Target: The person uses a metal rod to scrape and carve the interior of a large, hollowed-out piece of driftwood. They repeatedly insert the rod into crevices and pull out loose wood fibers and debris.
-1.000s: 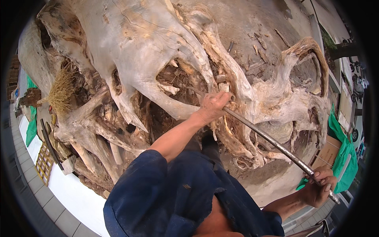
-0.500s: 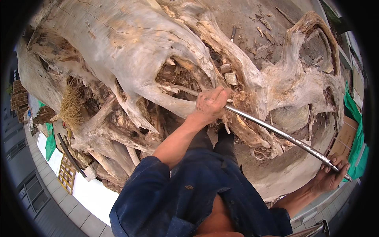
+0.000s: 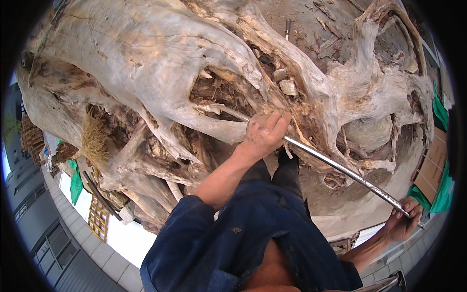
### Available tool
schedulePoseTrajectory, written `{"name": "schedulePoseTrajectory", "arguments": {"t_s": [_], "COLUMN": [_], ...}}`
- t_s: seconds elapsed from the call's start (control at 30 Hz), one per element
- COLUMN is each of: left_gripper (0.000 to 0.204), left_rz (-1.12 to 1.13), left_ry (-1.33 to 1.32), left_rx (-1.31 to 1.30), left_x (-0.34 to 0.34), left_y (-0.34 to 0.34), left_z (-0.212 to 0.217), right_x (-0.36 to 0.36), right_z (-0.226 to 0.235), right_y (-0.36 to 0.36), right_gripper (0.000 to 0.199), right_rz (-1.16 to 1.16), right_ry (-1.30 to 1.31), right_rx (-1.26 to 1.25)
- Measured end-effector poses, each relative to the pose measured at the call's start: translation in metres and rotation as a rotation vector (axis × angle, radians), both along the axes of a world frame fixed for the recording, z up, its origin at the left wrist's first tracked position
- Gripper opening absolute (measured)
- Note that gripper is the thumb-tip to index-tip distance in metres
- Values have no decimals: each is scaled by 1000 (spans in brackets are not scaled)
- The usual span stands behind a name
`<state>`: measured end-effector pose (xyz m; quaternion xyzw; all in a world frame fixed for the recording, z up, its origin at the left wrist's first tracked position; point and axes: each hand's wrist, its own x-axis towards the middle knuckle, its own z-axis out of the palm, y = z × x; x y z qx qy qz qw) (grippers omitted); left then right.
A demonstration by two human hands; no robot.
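A long silvery metal rod [image 3: 340,168] slants across the wood in front of me. My left hand [image 3: 266,131] is closed around it toward its far end. My right hand [image 3: 404,221] grips the near end at the lower right, fingers curled over it. Beyond my left hand, the rod's far part reaches into a dark, rough hollow [image 3: 219,90] in a large pale tree root [image 3: 160,58]. Its very tip is hard to make out among the splintered wood. A small light block [image 3: 288,87] rests in a cleft just beyond my left hand.
A straw brush [image 3: 95,138] is tucked among the roots at left. Near a dark curved strip [image 3: 99,194] stands a yellow lattice [image 3: 98,219]. A dark-handled tool [image 3: 287,29] lies on the ground beyond, near wood chips. Cardboard [image 3: 432,163] and green sheeting [image 3: 441,192] are at right.
My right hand and the rod's near end have shifted a little down and left. My left hand keeps its grip near the hollow. The whole view has turned slightly.
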<state>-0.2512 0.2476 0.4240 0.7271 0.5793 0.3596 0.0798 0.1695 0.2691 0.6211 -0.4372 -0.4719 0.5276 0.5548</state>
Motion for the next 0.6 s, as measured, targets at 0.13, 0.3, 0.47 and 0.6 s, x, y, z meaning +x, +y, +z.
{"name": "schedulePoseTrajectory", "arguments": {"t_s": [0.13, 0.3, 0.47, 0.6], "left_gripper": [38, 32, 43, 38], "left_rz": [13, 48, -14, -133], "left_ry": [9, 42, 109, 190], "left_rx": [51, 53, 22, -34], "left_x": [4, -15, -28, -35], "left_y": [6, 0, -17, -35], "left_z": [14, -6, -37, -60], "right_x": [10, -17, -22, -10], "right_z": [12, 4, -45, -107], "right_y": [-1, -8, -53, -134], "right_gripper": [28, 28, 28, 25], "right_rz": [-44, 54, 52, -119], "right_ry": [71, 22, 65, 273], "right_rx": [46, -31, -189, -550]}}
